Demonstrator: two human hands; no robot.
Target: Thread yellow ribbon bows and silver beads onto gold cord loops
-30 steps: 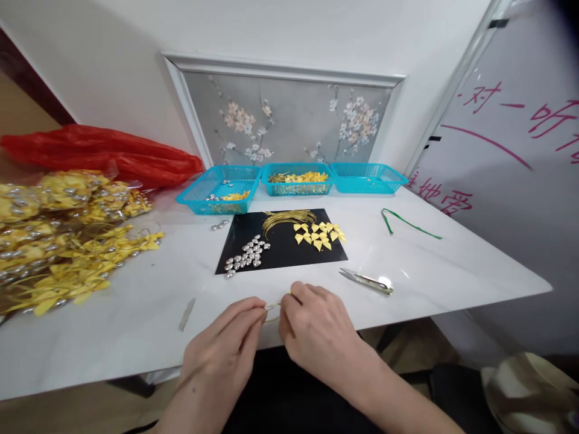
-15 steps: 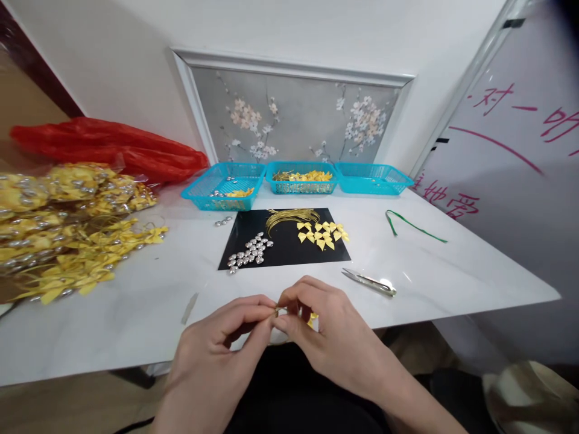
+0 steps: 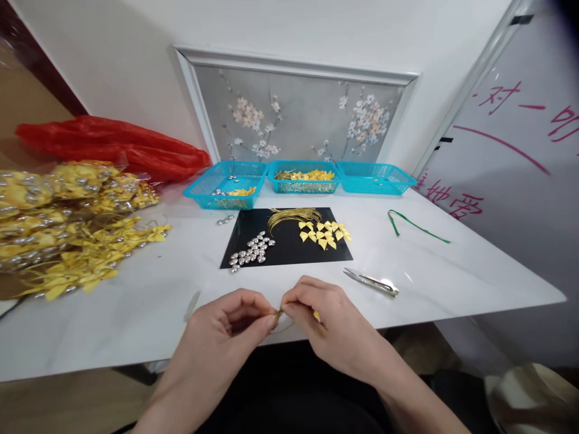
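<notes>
Thumb and fingers of my left hand (image 3: 237, 328) pinch a thin gold cord (image 3: 284, 328) near the table's front edge. My right hand (image 3: 328, 322) pinches the same cord close beside it, so the two sets of fingertips almost meet. A loop of the cord hangs just below the fingers. A bit of a yellow petal piece (image 3: 316, 314) peeks out by my right fingers; the rest is hidden behind the hand. Beyond my hands, a black mat (image 3: 284, 253) bears silver beads (image 3: 248, 253), a bundle of gold cords (image 3: 296, 215) and yellow petal pieces (image 3: 323, 234).
Thread snips (image 3: 371, 281) lie right of the mat, with a green tie (image 3: 418, 226) farther back. Three blue baskets (image 3: 226, 202) line the wall. Bagged yellow flower strings (image 3: 72, 211) and a red bag (image 3: 113, 147) fill the left side. A whiteboard (image 3: 497, 157) stands at right.
The fingertips of both hands have drawn the cord tighter between them, and its loop now shows below. Less of the yellow petal piece is visible. The view has shifted slightly.
</notes>
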